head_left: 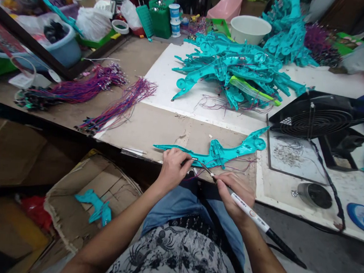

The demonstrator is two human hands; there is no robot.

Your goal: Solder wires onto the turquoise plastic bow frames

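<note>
A teal plastic toy-bow-shaped shell (240,150) lies across the front of the bench, thin red and purple wires trailing from it. My left hand (175,165) grips the shell's left part, thumb and fingers closed beside a small black component (194,158). In my right hand (236,194) is a white-handled soldering iron (245,208) with a black cord end. Its metal tip points left and reaches the shell's lower edge close to the black component. Whether the tip touches a joint is too small to tell.
Many teal shells (224,64) are heaped behind. Wire bundles (125,103) lie left. On the right stand a black fan (314,116), a debris-strewn board (293,154) and a round tin (315,195). Below left, a cardboard box (67,211) holds a teal piece (94,205).
</note>
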